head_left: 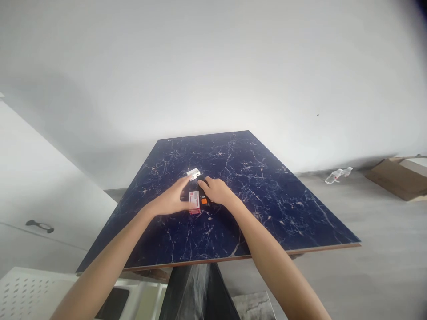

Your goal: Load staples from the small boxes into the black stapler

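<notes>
Left hand (171, 201), right hand (217, 191) either side of red-white box (194, 202)

Illumination: bright, even, diffuse across the room. The wall (213, 66) reads near white, shading to soft grey at lower left. The table (283, 200) carries a dull sheen only; shadows on it are faint and soft-edged. Wide-angle distortion splays the table edges (strongest toward the borders). The upper right corner vignettes dark. The box (194, 202) at centre is soft, print unreadable; the bottle (336, 175) on the floor is blurred.
</notes>
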Available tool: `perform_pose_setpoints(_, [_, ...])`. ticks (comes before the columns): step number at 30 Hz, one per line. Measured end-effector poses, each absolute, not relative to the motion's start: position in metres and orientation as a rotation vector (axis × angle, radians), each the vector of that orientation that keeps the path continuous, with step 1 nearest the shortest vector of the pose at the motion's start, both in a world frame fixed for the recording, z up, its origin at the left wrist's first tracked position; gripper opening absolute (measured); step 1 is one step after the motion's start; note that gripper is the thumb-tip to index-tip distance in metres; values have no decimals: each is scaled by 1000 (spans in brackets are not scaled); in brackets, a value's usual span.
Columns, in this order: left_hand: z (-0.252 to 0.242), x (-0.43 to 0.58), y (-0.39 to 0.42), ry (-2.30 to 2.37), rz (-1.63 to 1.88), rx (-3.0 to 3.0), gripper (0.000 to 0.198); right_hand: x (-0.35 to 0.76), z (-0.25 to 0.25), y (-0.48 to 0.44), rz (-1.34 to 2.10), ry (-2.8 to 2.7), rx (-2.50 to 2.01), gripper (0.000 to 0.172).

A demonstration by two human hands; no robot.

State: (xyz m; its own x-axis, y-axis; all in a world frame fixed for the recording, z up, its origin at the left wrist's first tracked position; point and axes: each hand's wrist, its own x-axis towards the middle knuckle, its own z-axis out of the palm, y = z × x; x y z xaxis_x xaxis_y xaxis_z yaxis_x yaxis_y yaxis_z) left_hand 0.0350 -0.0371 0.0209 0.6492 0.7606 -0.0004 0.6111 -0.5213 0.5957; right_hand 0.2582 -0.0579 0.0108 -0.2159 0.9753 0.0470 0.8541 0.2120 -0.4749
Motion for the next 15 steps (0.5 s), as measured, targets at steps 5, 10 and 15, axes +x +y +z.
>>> perform_pose_setpoints(5, [1, 45, 28, 1336, 682, 2415, 55, 259, 14, -59, 432, -2230, -1709, 42])
perform_pose_setpoints(10, [-14, 52, 32, 1203, 513, 2569, 46, 259, 9, -57, 460, -2204, -1711, 41])
perform_pose_setpoints(15, [-8, 39, -6, 1170, 471, 2505, 46, 259, 3, -53, 344, -2305, -1677, 36])
